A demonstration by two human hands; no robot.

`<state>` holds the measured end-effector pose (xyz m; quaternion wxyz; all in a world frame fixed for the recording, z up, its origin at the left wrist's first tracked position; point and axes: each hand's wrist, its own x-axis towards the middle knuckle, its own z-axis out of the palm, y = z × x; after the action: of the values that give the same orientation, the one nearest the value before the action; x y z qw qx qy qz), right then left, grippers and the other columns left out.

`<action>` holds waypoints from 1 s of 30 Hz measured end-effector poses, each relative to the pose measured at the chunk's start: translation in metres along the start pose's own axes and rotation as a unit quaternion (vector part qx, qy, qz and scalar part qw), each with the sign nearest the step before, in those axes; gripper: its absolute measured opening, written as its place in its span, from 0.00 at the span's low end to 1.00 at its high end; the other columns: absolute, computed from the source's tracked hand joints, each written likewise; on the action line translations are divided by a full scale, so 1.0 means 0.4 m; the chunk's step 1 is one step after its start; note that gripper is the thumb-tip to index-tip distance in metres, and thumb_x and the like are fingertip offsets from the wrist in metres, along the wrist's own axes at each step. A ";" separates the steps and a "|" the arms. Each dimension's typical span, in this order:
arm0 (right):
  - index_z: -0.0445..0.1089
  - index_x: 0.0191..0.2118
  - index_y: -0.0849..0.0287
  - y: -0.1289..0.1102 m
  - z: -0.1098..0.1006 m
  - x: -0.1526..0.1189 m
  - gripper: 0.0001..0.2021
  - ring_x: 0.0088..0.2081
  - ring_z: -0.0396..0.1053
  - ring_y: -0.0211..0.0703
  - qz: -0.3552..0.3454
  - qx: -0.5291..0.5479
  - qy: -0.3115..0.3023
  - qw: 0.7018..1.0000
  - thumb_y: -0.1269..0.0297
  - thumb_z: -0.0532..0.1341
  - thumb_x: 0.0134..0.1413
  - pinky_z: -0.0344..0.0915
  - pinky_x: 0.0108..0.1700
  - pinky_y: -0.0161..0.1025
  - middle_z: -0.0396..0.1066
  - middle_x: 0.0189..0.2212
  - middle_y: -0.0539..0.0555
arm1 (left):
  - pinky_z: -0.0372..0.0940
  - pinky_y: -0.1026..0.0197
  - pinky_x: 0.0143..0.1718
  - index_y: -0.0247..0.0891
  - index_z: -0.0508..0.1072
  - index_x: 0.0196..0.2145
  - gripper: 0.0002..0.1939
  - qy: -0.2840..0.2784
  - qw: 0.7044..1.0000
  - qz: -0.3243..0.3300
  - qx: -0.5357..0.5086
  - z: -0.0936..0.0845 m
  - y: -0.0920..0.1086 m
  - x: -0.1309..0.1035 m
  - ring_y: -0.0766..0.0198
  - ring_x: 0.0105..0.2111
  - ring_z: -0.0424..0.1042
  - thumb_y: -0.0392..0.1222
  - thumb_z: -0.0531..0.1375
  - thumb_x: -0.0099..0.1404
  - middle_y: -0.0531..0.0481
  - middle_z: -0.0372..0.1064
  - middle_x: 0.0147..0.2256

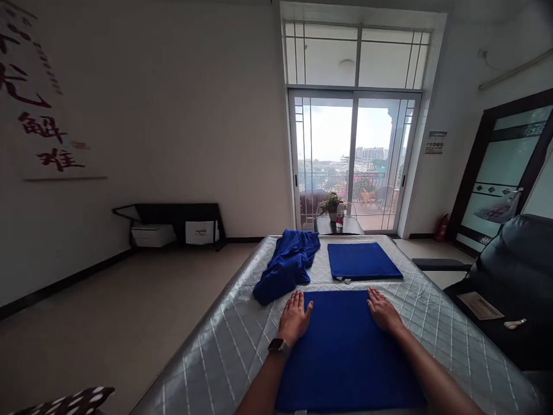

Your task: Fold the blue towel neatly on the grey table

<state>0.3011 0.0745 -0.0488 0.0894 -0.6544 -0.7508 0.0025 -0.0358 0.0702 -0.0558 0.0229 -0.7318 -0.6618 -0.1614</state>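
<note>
A flat blue rectangular cloth (345, 351), smooth like a cushion cover, lies before me on the silver quilted mattress (216, 340). My left hand (294, 317) rests on its far left corner, fingers stretched out and pointing away; a watch (279, 345) is on that wrist. On the far right corner lies my right hand (383, 310), its fingers extended flat along the edge. Beyond it is a second flat blue cloth (363, 260) with white tags at its near edge. Crumpled blue fabric (288, 265) is heaped to the left of that one.
A small table (352, 226) with a potted plant (332, 204) and a bottle (340, 214) stands past the mattress, before glass sliding doors (324, 155). On the right is a black chair (514, 276) bearing a brown card (480, 305). A black bench (179, 213) lines the left wall.
</note>
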 end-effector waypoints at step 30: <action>0.46 0.71 0.68 -0.044 -0.048 -0.118 0.32 0.72 0.38 0.48 0.015 0.048 -0.001 0.999 0.58 0.38 0.67 0.37 0.71 0.49 0.41 0.71 0.59 | 0.53 0.46 0.67 0.36 0.53 0.69 0.32 -0.002 0.975 0.221 -0.026 -0.010 0.317 -0.073 0.53 0.68 0.51 0.55 0.40 0.75 0.41 0.51 0.69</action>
<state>0.2927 0.0233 -0.0339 0.1197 -0.6603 -0.7403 0.0402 0.0849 0.0254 -0.0370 0.0377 -0.8606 -0.4792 -0.1684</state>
